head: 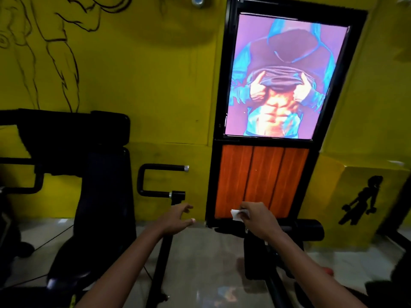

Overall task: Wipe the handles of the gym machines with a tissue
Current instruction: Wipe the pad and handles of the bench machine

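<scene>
Both forearms reach forward from the bottom of the view: the left hand (pixel 178 218) is empty with fingers spread, just below the black U-shaped handle (pixel 162 168), while the right hand (pixel 255 216) pinches a small white tissue (pixel 236 214) and sits well to the right, in front of the orange panel (pixel 262 181). That handle's grips run left-to-right, up and to the left of the tissue, so the left hand is nearer. Dark, slightly blurred machine frames (pixel 93 174) probably hide further handles.
</scene>
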Demonstrator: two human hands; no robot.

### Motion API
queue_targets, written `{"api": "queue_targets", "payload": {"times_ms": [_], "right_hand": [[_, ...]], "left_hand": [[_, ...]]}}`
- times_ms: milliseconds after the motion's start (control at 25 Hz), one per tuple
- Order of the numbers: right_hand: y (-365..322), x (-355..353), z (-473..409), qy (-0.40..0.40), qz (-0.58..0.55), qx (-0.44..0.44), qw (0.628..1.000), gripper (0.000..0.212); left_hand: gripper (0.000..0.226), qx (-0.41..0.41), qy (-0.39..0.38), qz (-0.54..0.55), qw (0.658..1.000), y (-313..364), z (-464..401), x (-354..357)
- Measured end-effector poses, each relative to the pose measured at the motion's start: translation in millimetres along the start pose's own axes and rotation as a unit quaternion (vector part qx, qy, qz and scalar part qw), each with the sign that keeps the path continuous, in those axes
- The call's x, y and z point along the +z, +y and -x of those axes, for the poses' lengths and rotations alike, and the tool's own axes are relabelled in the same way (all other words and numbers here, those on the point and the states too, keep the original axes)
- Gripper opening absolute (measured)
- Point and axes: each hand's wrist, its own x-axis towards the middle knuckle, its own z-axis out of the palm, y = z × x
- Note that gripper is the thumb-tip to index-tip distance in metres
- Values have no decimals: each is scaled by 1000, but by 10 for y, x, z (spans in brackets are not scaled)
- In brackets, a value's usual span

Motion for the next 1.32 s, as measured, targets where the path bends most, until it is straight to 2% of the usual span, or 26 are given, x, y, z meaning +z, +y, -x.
{"api": "queue_targets", "payload": {"times_ms": [360, 680, 920, 1320], "right_hand": [[-1202, 626, -826, -1, -4, -29, 1000, 17], [-1818, 1071, -1274, -23, 2, -52, 998, 16], [-1999, 1316, -1651, -41, 4, -67, 997, 15], [-1905, 1815, -2393, -74, -11, -57, 996, 18]], "left_hand": [[49, -4, 28, -26, 999, -1087, -107, -1031], [48, -16, 39, -20, 999, -1732, -78, -1431], [48, -37, 47, -21, 998, -2095, -139, -1559], [50, -71, 76, -25, 994, -2548, -619, -1731]]}}
